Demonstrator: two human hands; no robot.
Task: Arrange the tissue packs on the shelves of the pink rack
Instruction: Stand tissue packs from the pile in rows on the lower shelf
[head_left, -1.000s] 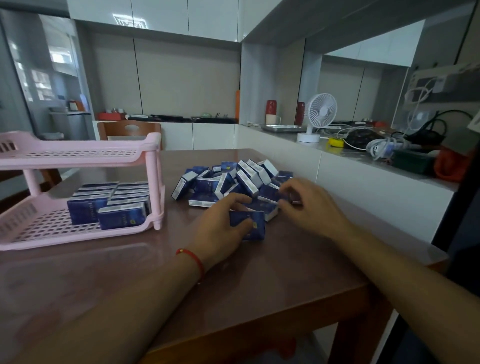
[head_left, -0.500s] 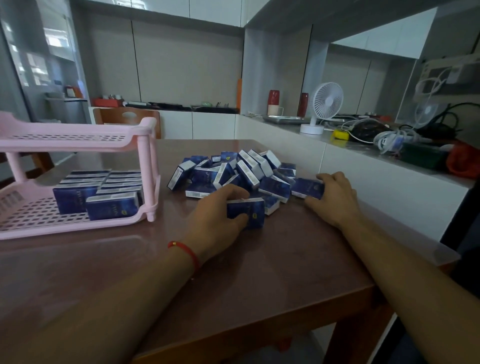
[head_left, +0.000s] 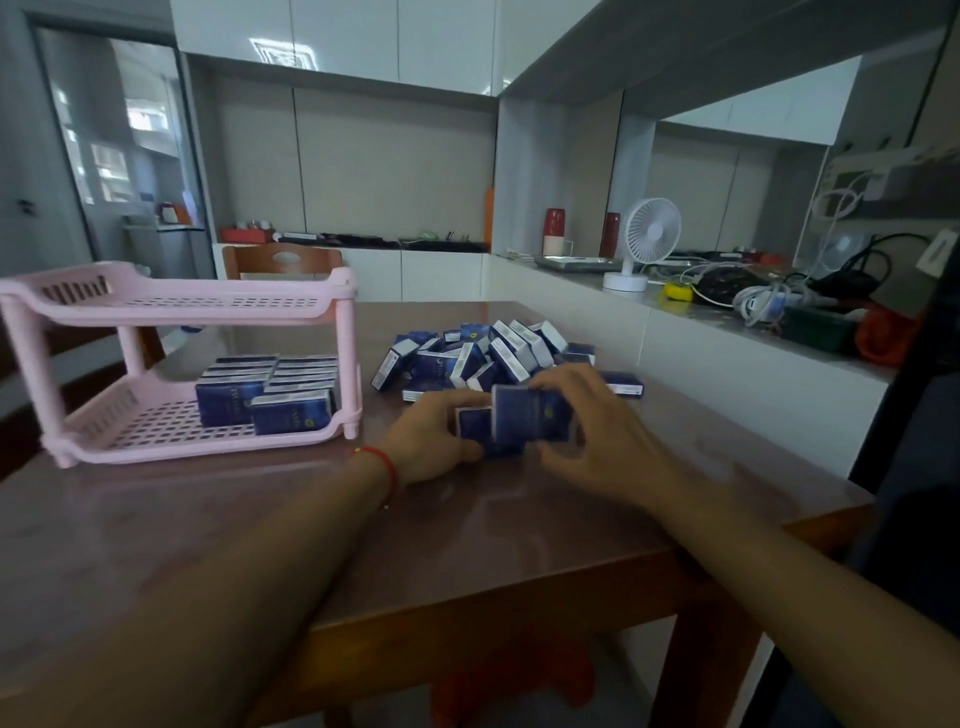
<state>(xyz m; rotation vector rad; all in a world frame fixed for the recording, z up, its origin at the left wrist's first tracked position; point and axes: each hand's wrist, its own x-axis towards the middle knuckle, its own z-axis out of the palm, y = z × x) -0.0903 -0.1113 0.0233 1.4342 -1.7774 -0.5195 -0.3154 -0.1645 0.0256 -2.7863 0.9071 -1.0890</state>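
Head view, from the left: a pink rack (head_left: 343, 358) with two shelves stands on the brown table (head_left: 519, 530). Its top shelf (head_left: 171, 304) is slotted. On its bottom shelf (head_left: 156, 431) blue tissue packs (head_left: 270, 389) stand in two rows toward the right end, close to the corner post.

A wooden chair back (head_left: 283, 260) shows behind the rack.

Further right, in the middle of the table, the left hand (head_left: 434, 441), a red cord (head_left: 382, 462) round its wrist, curls its fingers round a blue pack (head_left: 475, 423) that stands on edge. Just beside it, the right hand (head_left: 597, 436) holds a second pack (head_left: 532, 421) between thumb below and fingers above, and this pack touches the one in the left hand. Both packs are slightly blurred.

Behind the hands lies a loose pile of packs (head_left: 483, 353), some tilted, some flat, well apart from the rack.

To the right, on the white counter (head_left: 675, 332) along the table, stand a small white fan (head_left: 644, 234) and a tangle of cables (head_left: 769, 301).
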